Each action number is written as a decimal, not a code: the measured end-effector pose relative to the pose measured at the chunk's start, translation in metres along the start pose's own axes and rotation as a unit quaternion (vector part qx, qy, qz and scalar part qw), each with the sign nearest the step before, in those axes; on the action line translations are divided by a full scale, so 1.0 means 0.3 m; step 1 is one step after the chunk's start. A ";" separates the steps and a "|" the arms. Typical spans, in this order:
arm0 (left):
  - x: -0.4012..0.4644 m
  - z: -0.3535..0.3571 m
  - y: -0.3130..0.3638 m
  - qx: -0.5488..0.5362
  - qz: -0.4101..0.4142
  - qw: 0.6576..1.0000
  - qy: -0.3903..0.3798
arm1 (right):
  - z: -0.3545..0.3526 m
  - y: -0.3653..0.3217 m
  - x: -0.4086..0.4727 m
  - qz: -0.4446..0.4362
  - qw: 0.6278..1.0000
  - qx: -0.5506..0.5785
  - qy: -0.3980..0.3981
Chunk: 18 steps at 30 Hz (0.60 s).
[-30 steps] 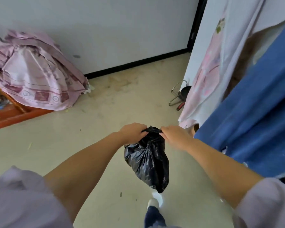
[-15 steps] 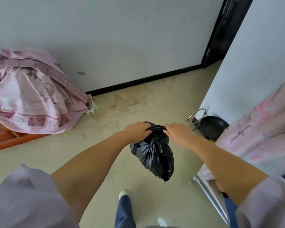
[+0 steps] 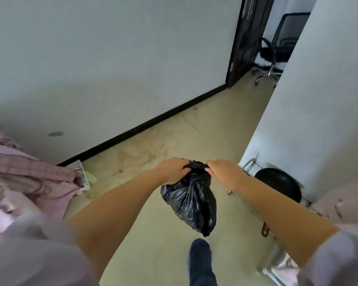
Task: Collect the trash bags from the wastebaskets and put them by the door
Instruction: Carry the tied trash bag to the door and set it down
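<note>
Pink bedding (image 3: 23, 182) lies heaped at left; an office chair (image 3: 277, 52) stands beyond a dark doorframe (image 3: 239, 48); a black pan (image 3: 279, 183) rests near the right wall.

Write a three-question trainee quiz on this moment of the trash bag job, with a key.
1. True or false: the black trash bag rests on the floor.
2. Which hands grip the bag's gathered top? A) left hand only B) right hand only C) both
3. Fill in: beyond the dark door at the upper right stands an office ____.

Key:
1. False; it hangs in the air from the hands, above the floor.
2. C; each hand pinches one side of the top.
3. Chair.
</note>
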<state>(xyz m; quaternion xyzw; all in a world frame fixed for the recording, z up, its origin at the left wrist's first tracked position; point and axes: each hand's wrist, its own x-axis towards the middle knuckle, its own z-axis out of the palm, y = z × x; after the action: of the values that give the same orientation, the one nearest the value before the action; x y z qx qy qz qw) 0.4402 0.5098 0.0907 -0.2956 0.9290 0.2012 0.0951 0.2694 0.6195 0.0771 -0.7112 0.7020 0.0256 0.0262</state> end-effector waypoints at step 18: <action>1.411 -0.585 -0.345 0.025 0.065 0.998 -0.011 | -0.153 0.917 1.126 0.090 0.994 0.019 -0.059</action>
<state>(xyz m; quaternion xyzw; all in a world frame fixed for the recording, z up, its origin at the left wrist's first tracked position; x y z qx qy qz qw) 0.1493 0.1410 0.0908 -0.2301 0.9497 0.1874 0.0997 -0.0013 0.2756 0.0979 -0.6417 0.7609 0.0564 0.0784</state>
